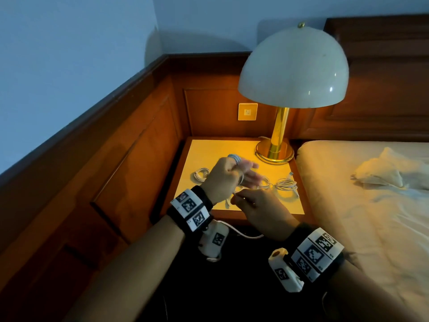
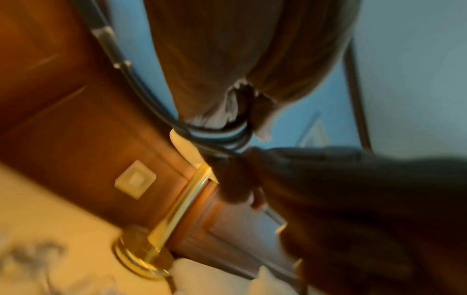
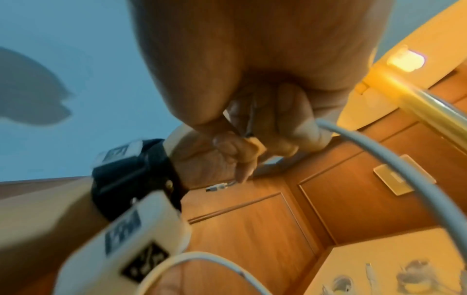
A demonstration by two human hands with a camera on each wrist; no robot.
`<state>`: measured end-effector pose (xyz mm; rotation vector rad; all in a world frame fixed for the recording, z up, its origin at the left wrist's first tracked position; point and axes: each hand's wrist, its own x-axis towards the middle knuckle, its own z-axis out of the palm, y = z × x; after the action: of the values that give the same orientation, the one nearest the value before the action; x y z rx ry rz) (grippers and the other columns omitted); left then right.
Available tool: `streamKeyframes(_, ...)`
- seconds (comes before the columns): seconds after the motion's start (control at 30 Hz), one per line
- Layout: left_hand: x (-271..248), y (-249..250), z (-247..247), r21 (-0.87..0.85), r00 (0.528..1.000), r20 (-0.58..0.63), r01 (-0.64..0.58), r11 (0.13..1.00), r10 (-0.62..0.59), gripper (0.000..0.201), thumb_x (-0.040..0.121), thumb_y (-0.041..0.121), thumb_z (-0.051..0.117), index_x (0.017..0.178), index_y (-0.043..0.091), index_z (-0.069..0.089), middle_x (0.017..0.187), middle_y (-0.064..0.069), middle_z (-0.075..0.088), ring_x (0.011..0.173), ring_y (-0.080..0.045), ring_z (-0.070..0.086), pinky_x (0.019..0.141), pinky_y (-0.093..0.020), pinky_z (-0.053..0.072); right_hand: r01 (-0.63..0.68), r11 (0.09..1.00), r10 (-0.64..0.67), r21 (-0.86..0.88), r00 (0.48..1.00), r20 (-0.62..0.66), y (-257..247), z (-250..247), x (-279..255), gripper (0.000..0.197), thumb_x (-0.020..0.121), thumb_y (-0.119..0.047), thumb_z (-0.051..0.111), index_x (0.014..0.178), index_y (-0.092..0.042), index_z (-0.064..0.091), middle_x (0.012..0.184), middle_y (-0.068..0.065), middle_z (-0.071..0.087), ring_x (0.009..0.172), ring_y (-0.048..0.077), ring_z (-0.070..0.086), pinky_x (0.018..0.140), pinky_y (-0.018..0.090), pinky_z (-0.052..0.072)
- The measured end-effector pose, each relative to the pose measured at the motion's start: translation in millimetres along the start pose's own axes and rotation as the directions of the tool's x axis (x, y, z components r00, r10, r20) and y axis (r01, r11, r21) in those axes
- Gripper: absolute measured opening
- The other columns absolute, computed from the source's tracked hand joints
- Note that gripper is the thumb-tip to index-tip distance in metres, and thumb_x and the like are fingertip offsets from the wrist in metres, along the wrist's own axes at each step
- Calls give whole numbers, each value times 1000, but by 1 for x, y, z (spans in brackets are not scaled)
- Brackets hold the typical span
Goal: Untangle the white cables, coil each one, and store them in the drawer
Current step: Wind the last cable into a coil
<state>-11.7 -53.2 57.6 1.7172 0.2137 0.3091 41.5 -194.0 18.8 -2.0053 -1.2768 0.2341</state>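
A white cable (image 1: 234, 158) is wound in loops round the fingers of my left hand (image 1: 228, 176), held above the nightstand top (image 1: 232, 147). In the left wrist view the loops (image 2: 217, 136) cross the fingers of my left hand (image 2: 240, 59). My right hand (image 1: 251, 204) sits just in front and pinches the loose strand of that cable. Its fingers are curled in the right wrist view, where my right hand (image 3: 272, 123) fills the top. A cable plug (image 3: 217, 187) dangles below the left hand. Coiled white cables lie on the nightstand at the left (image 1: 200, 174) and right (image 1: 286, 184).
A brass lamp (image 1: 275, 152) with a white dome shade stands at the nightstand's back right. Wood panelling closes in the left and back sides. The bed (image 1: 359, 205) lies to the right. No drawer is in view. A white lead (image 1: 241, 232) runs between my wrist cameras.
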Motion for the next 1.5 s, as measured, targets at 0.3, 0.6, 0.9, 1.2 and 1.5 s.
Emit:
streamKeyframes(0.3,-18,-11,-25,-40,826,508,307,951,-245,85,105,57,14,90,-10,65,44,-10,45,31,-15,29,36,-24,24,26,949,68,315,957,-283,-6,-44,9,11,79,-31,81,73,-24,75,71,-1,68,71,21,61,65,38,48)
streamKeyframes(0.6,-26,1,-2,-755,922,371,233,612,107,48,105,29,33,104,-6,65,63,-10,61,51,-18,55,55,-27,47,-68,887,225,456,928,-298,13,-2,22,28,99,-15,56,74,-9,68,55,-8,57,52,4,42,54,27,35)
streamKeyframes(0.9,6,1,18,-166,990,-41,-142,976,137,37,109,20,41,118,-9,60,110,-25,71,100,-32,73,89,-44,59,-136,956,136,260,991,16,0,13,13,31,101,-6,45,75,-18,56,63,-3,62,52,2,51,54,17,39)
streamKeyframes(1.2,11,-6,-17,640,979,179,-39,767,-100,46,105,18,45,67,-4,62,56,-9,63,50,-25,60,59,-36,50,62,998,-61,3,993,-104,3,-35,6,20,98,-31,59,82,-27,71,60,-16,58,56,9,53,54,29,38)
streamKeyframes(1.5,-10,18,-13,71,903,408,112,991,-131,81,103,57,15,71,-3,60,37,-6,39,31,-23,33,46,-36,39,234,943,-148,237,932,-332,-5,-56,22,7,87,-20,75,83,-15,77,72,-6,70,66,16,65,60,39,52)
